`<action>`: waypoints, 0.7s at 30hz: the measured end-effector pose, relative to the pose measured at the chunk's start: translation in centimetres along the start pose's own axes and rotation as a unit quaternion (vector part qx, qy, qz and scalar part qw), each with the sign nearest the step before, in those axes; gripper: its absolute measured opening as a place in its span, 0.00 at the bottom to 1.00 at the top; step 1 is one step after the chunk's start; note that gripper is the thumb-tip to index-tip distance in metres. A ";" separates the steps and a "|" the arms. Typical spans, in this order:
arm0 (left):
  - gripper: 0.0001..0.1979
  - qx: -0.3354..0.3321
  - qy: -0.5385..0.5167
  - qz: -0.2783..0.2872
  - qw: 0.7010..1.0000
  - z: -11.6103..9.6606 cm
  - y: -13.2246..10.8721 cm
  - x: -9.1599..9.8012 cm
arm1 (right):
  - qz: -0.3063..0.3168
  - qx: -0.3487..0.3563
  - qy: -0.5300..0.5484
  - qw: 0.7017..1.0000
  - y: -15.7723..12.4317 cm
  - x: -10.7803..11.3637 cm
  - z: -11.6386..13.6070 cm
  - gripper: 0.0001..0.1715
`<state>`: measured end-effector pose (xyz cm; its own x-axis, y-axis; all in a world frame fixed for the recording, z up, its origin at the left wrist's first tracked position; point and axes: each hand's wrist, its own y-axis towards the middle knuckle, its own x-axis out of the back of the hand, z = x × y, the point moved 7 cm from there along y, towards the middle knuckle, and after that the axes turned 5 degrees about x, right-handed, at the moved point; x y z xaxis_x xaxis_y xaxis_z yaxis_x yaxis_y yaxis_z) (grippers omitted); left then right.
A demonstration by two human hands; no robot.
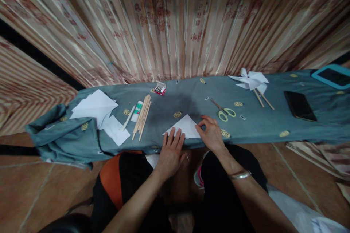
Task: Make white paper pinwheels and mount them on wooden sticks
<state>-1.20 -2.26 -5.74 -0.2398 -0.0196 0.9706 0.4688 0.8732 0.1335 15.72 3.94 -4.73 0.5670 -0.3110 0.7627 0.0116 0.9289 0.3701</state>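
Note:
A white sheet of paper (188,126), folded into a triangle, lies near the front edge of the cloth-covered table. My left hand (171,153) rests on its left part with the fingers stretched out flat. At the triangle's right corner, my right hand (212,133) pinches the paper between thumb and fingers. Scissors (222,111) with green handles lie just beyond my right hand, blades slightly apart. To the left of the paper are a bundle of wooden sticks (142,116), a glue stick (137,111) and a white pen (128,117).
White paper sheets (94,105) are stacked at the left, with a smaller marked sheet (117,131) beside them. A small open box (160,88) stands at the back. Paper pinwheels (250,80) on sticks, a black phone (300,105) and a blue-framed tablet (335,75) lie right.

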 end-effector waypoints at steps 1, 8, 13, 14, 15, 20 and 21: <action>0.33 -0.002 0.001 -0.001 1.000 0.0 0.0 0.0 | 0.000 0.014 -0.012 1.000 -0.1 0.1 0.3 0.10; 0.34 -0.002 0.007 -0.008 1.000 0.0 0.0 0.1 | 0.028 0.085 -0.095 0.991 -1.4 -0.3 3.6 0.26; 0.33 0.000 0.014 -0.013 1.000 0.0 0.1 -0.1 | 0.050 0.115 -0.089 0.988 -2.3 -1.1 5.2 0.27; 0.33 -0.001 0.016 -0.012 1.000 0.0 0.1 -0.1 | 0.050 0.115 -0.088 0.988 -2.4 -1.2 5.1 0.27; 0.33 0.000 0.019 -0.012 1.000 0.0 0.1 -0.1 | 0.048 0.113 -0.088 0.988 -2.5 -1.2 5.0 0.28; 0.33 0.007 0.033 -0.007 0.999 0.1 -0.1 0.4 | 0.029 0.078 -0.095 0.992 -3.2 -0.7 2.8 0.30; 0.33 0.013 0.038 -0.010 0.999 0.2 -0.2 0.6 | 0.024 0.069 -0.094 0.993 -3.3 -0.5 2.2 0.31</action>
<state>-1.62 -2.40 -5.21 -0.1839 -0.0735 0.9802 0.4426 0.8842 0.1494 13.59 0.55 -5.18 0.4003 -0.3106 0.8622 -0.1317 0.9116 0.3895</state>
